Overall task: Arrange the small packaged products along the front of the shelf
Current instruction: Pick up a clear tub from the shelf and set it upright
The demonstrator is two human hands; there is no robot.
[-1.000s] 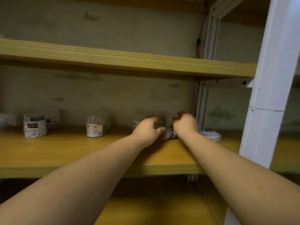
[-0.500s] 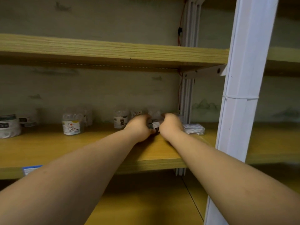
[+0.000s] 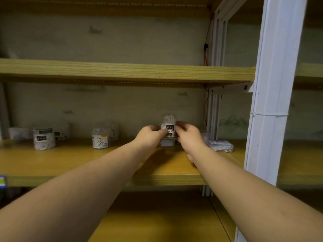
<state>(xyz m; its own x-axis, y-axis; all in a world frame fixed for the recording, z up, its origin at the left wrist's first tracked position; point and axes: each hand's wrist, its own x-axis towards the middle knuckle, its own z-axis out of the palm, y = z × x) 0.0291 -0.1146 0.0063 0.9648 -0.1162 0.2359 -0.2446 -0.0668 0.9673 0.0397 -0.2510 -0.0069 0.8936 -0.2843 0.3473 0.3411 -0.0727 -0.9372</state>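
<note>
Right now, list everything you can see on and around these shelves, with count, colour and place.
Small clear packet with black label: one, held upright between both hands, middle shelf.
Clear tub with white and yellow label: one, left of the hands.
White pouch with black label: one, far left.
Blurred packets behind: several, count unclear, near the wall.
Flat clear wrapped pack: one, beside the post.
Wooden shelf boards: yellow-brown, stacked levels.
White metal post: one, right.
Red wire: one, back corner.
Left hand: grips packet.
Right hand: grips packet.

Head camera faces the shelf close, level.
</note>
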